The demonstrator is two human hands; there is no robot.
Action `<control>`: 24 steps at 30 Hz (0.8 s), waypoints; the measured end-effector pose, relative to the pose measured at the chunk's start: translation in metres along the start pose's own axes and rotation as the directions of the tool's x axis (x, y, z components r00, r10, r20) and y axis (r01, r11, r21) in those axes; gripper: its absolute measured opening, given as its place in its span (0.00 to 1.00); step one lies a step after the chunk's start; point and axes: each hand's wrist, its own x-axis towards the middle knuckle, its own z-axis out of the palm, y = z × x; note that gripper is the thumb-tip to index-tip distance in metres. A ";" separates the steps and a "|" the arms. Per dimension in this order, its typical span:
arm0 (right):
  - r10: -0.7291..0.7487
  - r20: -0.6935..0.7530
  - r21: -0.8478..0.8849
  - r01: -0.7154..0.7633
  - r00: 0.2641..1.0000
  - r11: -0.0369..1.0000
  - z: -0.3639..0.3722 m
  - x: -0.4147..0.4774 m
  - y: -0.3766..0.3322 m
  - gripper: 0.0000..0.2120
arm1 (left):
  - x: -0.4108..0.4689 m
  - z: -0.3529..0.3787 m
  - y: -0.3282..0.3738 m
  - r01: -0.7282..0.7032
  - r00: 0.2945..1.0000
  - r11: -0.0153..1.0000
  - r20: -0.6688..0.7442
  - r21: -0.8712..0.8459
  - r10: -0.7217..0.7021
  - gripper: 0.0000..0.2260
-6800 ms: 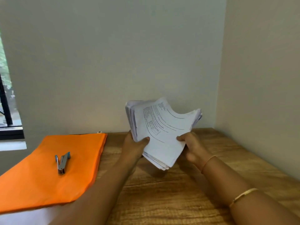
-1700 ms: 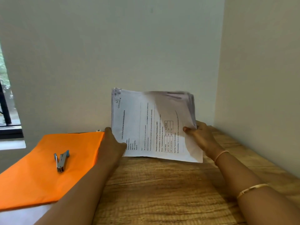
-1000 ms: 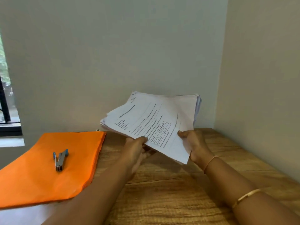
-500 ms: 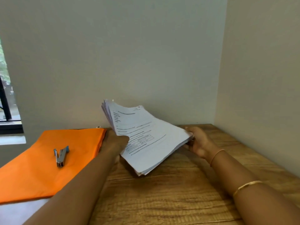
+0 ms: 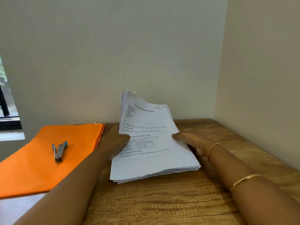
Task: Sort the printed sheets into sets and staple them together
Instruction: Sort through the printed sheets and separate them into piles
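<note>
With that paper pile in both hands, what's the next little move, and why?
Probably lay the stack of sheets flat on the table: its near edge already rests there, the far end raised between the left hand and right hand. Nothing is sorted yet; the stapler lies apart.

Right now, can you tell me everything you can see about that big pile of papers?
The pile of papers is a thick stack of white printed sheets; the top page shows black text and a small grid. Its near end lies on the wooden table, its far end curls up toward the wall, edges slightly fanned. The left hand holds its left side, thumb on top; the right hand holds its right edge.
</note>
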 end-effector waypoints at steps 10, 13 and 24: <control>-0.011 -0.143 0.092 0.025 0.990 0.995 0.003 0.009 0.000 0.12 | 0.004 0.004 -0.001 -0.063 0.998 0.970 -0.020 -0.235 0.060 0.18; -0.048 -0.177 0.140 0.073 0.983 0.987 0.004 0.009 0.000 0.07 | 0.004 0.005 -0.002 -0.036 0.999 0.950 -0.010 -0.311 0.035 0.17; -0.197 -0.310 0.150 0.252 0.930 0.956 0.004 0.011 -0.001 0.05 | 0.007 0.001 -0.008 -0.003 0.995 0.851 0.084 -0.525 0.055 0.21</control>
